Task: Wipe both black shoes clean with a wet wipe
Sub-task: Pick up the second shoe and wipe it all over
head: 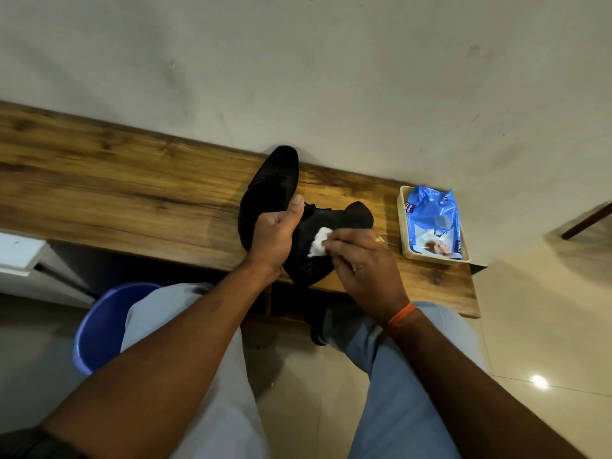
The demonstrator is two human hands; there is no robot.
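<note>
Wooden bench point(132, 193) runs along a pale, scuffed wall point(331, 61), seen from above by someone seated with grey trouser legs point(205, 359) in the lower part of the view. Two black shoes on the bench. One shoe point(270, 190) lies flat on the wood, toe toward the wall, just left of the hands. Second shoe point(331, 226) is lifted and tilted at the near edge of the bench, toe pointing right, its heel end overhanging the edge. Left hand point(273, 241) comes in from lower left on a bare forearm, fingers curled around the near side of the lifted shoe, thumb stretched upward along its top near the laces; the grip is firm, wrist bent slightly. Right hand point(364, 270) comes in from lower right, back of the hand toward the camera, fingers bent and bunched, pinching a crumpled white wipe point(319, 241) against the upper side of the lifted shoe. Orange thread band point(400, 314) sits on the right wrist. To the right on the bench, well apart from the shoes, a cream tray point(405, 233) holds a blue pack of wipes point(433, 220), lying flat. Blue bucket point(99, 326) stands on the tiled floor point(530, 326) at lower left, partly hidden behind the left trouser leg. Dark shoe on the person's foot shows under the bench edge, blurred.
</note>
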